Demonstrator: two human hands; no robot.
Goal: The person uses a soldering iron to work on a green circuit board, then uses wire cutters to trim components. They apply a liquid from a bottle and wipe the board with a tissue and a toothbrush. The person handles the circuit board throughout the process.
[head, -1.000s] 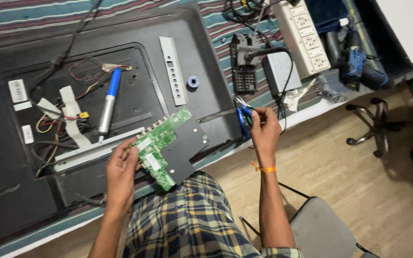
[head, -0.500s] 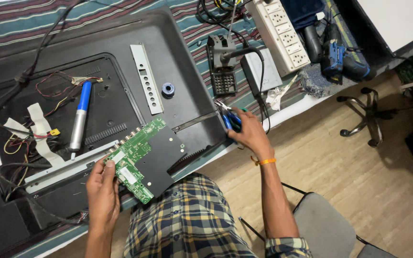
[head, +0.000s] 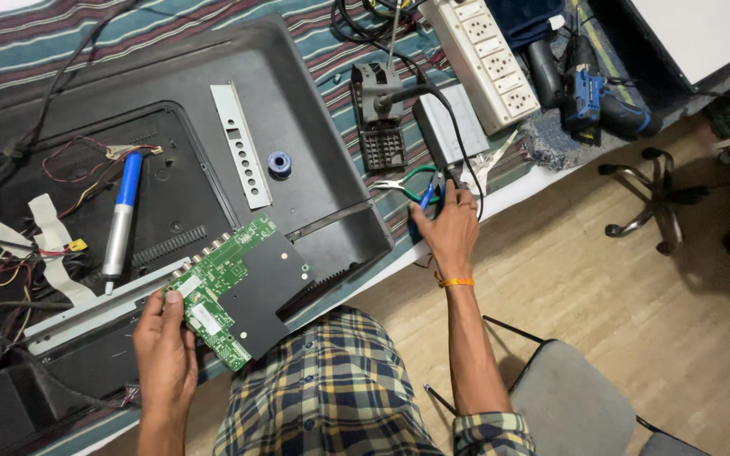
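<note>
My left hand (head: 165, 353) holds the lower edge of a green circuit board (head: 213, 291). The board rests on the black back panel of a flat screen (head: 314, 110) lying on the table. At the table's front edge my right hand (head: 449, 226) grips a blue-handled tool (head: 422, 201). Green-handled pliers (head: 400, 181) lie just left of its fingers. An orange band circles the right wrist.
On the panel lie a blue desoldering pump (head: 122, 213), a small blue spool (head: 279, 163), a perforated metal strip (head: 241, 143) and loose wires (head: 19, 262). Behind are a soldering stand (head: 378, 118), white power strip (head: 487, 51) and blue drill (head: 586, 89). A grey chair (head: 572, 397) stands at my right.
The right hand has carried the blue-handled tool rightward from the panel's corner to the table edge beside the pliers. The left hand keeps hold of the circuit board.
</note>
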